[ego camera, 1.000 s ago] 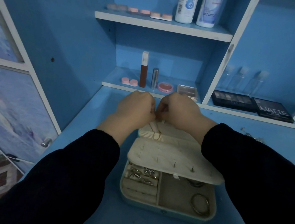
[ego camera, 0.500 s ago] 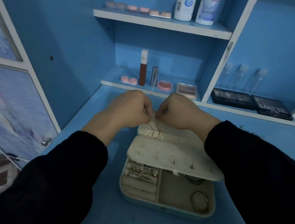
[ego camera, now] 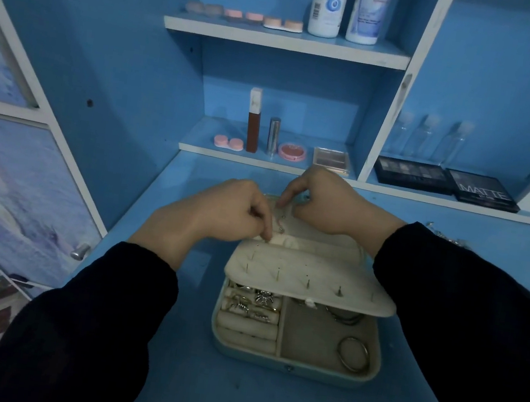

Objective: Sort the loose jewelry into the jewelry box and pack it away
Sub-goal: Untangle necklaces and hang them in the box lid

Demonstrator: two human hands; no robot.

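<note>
The jewelry box [ego camera: 292, 363] lies open on the blue desk. Its cream earring flap [ego camera: 310, 284] carries a few studs. Below the flap, rings [ego camera: 258, 302] sit in the roll slots on the left and a metal hoop [ego camera: 354, 353] lies in the right compartment. Both hands work over the raised lid [ego camera: 326, 240] behind the flap. A thin necklace [ego camera: 281, 224] hangs against the lid lining. My right hand [ego camera: 328, 203] pinches its upper end near the lid's top edge. My left hand [ego camera: 235, 212] has curled fingers and pinches its lower end at the lid's pocket.
Loose jewelry [ego camera: 445, 239] lies on the desk at the right, partly behind my right sleeve. Cosmetics [ego camera: 292, 152], palettes [ego camera: 446, 182] and bottles stand on the back shelves. A cabinet door with a knob [ego camera: 80, 251] borders the left.
My hands have come apart. The left one dropped toward the lid's pocket with the chain's lower end, while the right one stays at the lid's top.
</note>
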